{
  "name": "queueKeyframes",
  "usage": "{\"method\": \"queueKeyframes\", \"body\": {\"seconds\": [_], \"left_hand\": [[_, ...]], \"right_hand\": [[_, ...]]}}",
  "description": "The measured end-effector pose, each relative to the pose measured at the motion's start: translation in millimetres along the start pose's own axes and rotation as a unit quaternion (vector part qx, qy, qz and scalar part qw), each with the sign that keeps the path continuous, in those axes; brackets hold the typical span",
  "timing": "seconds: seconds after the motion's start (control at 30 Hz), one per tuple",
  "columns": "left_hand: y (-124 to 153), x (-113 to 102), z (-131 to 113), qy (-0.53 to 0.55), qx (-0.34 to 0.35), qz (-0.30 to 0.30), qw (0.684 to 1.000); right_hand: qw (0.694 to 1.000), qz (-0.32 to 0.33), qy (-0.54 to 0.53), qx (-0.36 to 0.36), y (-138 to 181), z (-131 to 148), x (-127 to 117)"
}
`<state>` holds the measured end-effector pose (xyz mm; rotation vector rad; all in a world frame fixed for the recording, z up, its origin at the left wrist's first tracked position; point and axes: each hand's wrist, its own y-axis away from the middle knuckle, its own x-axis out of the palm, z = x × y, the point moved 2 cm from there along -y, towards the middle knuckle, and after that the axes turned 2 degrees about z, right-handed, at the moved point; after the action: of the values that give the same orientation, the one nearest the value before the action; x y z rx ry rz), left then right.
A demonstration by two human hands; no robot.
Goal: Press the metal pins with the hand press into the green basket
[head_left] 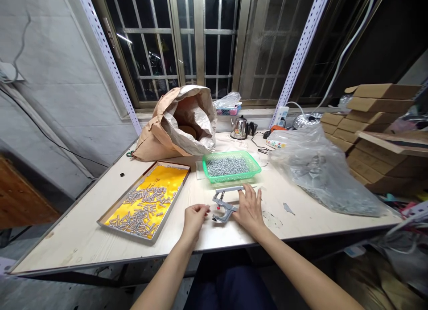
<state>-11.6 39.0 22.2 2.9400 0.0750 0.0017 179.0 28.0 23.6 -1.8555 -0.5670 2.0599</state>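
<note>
A grey metal plier-like hand tool with a dark coil spring and a small red part is at the front middle of the table. My right hand grips its handle, thumb on the near side and fingers over the far handle bar. Just left of the tool's jaws, my left hand is closed in a pinch, its fingertips pointing at the jaws. Whatever lies between those fingertips is too small to name. Beyond the tool, small metal pieces fill a green plastic basket.
Left of my hands lies a shallow tray with yellow lining, holding small spring-like metal pieces. A large paper sack lies behind it. Kettle, clear plastic bag and stacked cardboard boxes stand towards the back and right.
</note>
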Motion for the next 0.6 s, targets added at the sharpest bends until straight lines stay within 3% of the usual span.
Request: {"method": "queueKeyframes", "body": {"seconds": [0.07,0.2,0.27,0.37,0.47,0.53,0.6], "left_hand": [[-16.7,8.7,-17.6,0.005,0.058,-0.033,0.998],[-65.5,36.8,-74.2,0.006,0.161,-0.014,0.987],[-89.4,34.3,-97.9,-0.052,0.197,-0.026,0.979],[-113.3,-4.7,-108.5,-0.25,0.192,-0.069,0.946],[-123.6,-64.1,-92.4,-0.444,0.068,-0.118,0.886],[-125.9,-92.2,-77.5,-0.497,-0.009,-0.11,0.861],[-126.8,-103.0,-65.2,-0.509,-0.047,-0.088,0.855]], "right_hand": [[1.0,0.008,-0.001,0.01,4.5,-7.3,5.7],[1.0,0.015,-0.009,0.002,8.9,-13.7,14.5],[1.0,0.017,-0.01,0.002,9.8,-14.4,17.2],[1.0,0.019,-0.011,0.009,10.4,-14.9,19.9],[1.0,0.02,-0.022,0.011,9.5,-13.1,21.9],[0.999,0.021,-0.03,0.008,8.3,-10.8,23.1],[0.999,0.024,-0.034,0.002,7.3,-8.5,24.3]]}}
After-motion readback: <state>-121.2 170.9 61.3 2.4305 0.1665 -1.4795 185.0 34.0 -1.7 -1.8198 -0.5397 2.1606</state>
